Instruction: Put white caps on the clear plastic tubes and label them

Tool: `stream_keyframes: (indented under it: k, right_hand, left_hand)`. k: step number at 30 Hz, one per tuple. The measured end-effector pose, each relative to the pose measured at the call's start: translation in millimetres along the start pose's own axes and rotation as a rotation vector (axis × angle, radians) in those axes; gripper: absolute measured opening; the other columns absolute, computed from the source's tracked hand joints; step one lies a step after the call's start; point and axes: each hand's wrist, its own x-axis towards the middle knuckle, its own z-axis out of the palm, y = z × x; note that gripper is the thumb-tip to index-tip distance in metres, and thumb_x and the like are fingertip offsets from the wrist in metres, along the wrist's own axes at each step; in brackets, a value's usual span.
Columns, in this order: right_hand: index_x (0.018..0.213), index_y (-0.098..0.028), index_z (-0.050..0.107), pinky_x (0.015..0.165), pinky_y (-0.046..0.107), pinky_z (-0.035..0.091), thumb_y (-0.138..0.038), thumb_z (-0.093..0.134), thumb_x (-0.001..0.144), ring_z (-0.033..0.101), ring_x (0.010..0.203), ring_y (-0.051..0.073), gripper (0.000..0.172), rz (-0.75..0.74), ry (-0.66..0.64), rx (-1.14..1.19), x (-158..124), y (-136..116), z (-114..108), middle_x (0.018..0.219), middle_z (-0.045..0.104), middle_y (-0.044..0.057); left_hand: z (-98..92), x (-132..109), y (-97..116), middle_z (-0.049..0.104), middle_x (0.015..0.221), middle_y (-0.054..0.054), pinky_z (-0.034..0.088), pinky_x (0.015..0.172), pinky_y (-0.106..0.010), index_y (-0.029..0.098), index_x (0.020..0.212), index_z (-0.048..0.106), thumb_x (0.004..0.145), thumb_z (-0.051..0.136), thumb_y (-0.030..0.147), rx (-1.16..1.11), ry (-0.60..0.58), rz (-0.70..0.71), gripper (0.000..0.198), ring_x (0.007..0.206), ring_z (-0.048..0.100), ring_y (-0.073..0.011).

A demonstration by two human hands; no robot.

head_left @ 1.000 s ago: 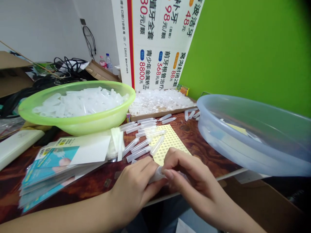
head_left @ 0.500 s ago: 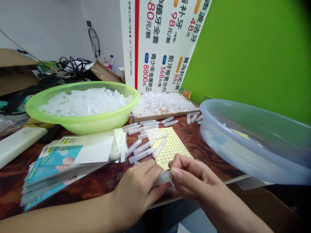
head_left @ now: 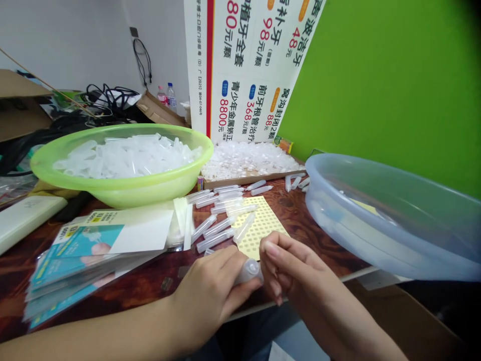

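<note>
My left hand (head_left: 210, 291) is closed around a small clear plastic tube (head_left: 250, 271) at the near edge of the table. My right hand (head_left: 296, 276) meets the tube's capped end, with its fingers bent and pressed against it. Just behind both hands lies a yellow dotted sheet (head_left: 265, 220). Several more clear tubes (head_left: 218, 225) lie loose on and beside that sheet.
A green basin (head_left: 112, 185) full of clear tubes stands at the back left. A large pale blue basin (head_left: 376, 240) is on the right. A cardboard tray (head_left: 244, 178) holds small white caps. Printed packets (head_left: 86, 245) are stacked at the left, with a white box (head_left: 22, 218) beyond.
My right hand's fingers have shifted on the tube's end, from a pinch over it to a looser curl beside it. My left hand has kept hold of the tube.
</note>
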Motion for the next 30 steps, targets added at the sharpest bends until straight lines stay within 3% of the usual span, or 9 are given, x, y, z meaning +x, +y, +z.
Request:
stream_keyframes:
  k: [5, 8, 10, 13, 16, 20, 25, 30]
  right_hand:
    - [0.070, -0.016, 0.051, 0.050, 0.019, 0.031, -0.037, 0.062, 0.085, 0.031, 0.051, 0.007, 0.028, 0.025, -0.063, 0.066, -4, -1, 1, 0.055, 0.038, -0.005]
    - [0.068, -0.016, 0.052, 0.050, 0.019, 0.030, -0.038, 0.064, 0.084, 0.032, 0.050, 0.006, 0.029, -0.018, 0.040, 0.037, -3, 3, 1, 0.054, 0.041, -0.005]
    - [0.069, -0.016, 0.054, 0.048, 0.018, 0.030, -0.040, 0.066, 0.082, 0.033, 0.048, 0.005, 0.030, -0.057, 0.143, 0.026, 0, 9, 0, 0.051, 0.041, -0.006]
    - [0.072, -0.017, 0.055, 0.047, 0.017, 0.030, -0.042, 0.068, 0.079, 0.035, 0.046, 0.005, 0.029, -0.140, 0.268, 0.057, 5, 20, -1, 0.049, 0.041, -0.007]
    - [0.073, -0.018, 0.055, 0.047, 0.017, 0.031, -0.041, 0.067, 0.081, 0.035, 0.046, 0.005, 0.027, -0.203, 0.262, 0.139, 8, 31, 1, 0.050, 0.042, -0.007]
    - [0.076, -0.019, 0.056, 0.047, 0.017, 0.032, -0.040, 0.065, 0.082, 0.036, 0.047, 0.005, 0.024, -0.268, 0.230, 0.172, 10, 39, 7, 0.051, 0.042, -0.007]
    - [0.083, -0.021, 0.058, 0.045, 0.016, 0.033, -0.041, 0.062, 0.085, 0.039, 0.049, 0.006, 0.020, -0.372, 0.327, 0.011, 13, 47, 7, 0.054, 0.043, -0.007]
    - [0.082, -0.022, 0.061, 0.044, 0.015, 0.033, -0.035, 0.059, 0.088, 0.039, 0.048, 0.005, 0.014, -0.571, 0.436, -0.211, 15, 47, 12, 0.055, 0.043, -0.007]
  left_hand:
    - [0.5, 0, -1, 0.066, 0.087, -0.006, 0.052, 0.070, -0.028, 0.015, 0.103, 0.055, 0.097, 0.038, 0.030, -0.059, 0.019, -0.006, 0.023, 0.078, 0.063, -0.0178]
    - [1.2, -3, -2, 0.067, 0.103, -0.008, 0.051, 0.079, -0.028, 0.017, 0.124, 0.045, 0.096, 0.042, 0.030, -0.112, 0.060, 0.022, 0.031, 0.090, 0.065, -0.0182]
    - [0.6, -5, -2, 0.067, 0.102, -0.008, 0.051, 0.077, -0.027, 0.017, 0.132, 0.036, 0.096, 0.041, 0.032, -0.149, 0.069, 0.062, 0.040, 0.087, 0.065, -0.0176]
    - [-3.6, -6, -1, 0.067, 0.089, -0.004, 0.051, 0.068, -0.025, 0.018, 0.142, 0.020, 0.097, 0.035, 0.037, -0.195, -0.036, 0.121, 0.051, 0.075, 0.064, -0.0160]
    - [-9.1, -5, 0, 0.067, 0.088, -0.003, 0.050, 0.069, -0.026, 0.020, 0.146, 0.009, 0.098, 0.031, 0.041, -0.224, -0.116, 0.100, 0.057, 0.073, 0.064, -0.0159]
    - [-12.9, -3, 1, 0.067, 0.085, -0.004, 0.051, 0.071, -0.027, 0.018, 0.148, 0.012, 0.097, 0.032, 0.044, -0.303, -0.164, 0.049, 0.060, 0.073, 0.064, -0.0167]
    - [-13.7, -1, 0, 0.066, 0.081, -0.004, 0.051, 0.068, -0.025, 0.015, 0.148, 0.012, 0.097, 0.034, 0.044, -0.436, -0.207, 0.028, 0.063, 0.070, 0.062, -0.0153]
    - [-12.8, -6, -4, 0.062, 0.072, -0.004, 0.051, 0.064, -0.028, 0.012, 0.148, 0.012, 0.096, 0.036, 0.044, -0.437, -0.230, 0.016, 0.067, 0.063, 0.060, -0.0173]
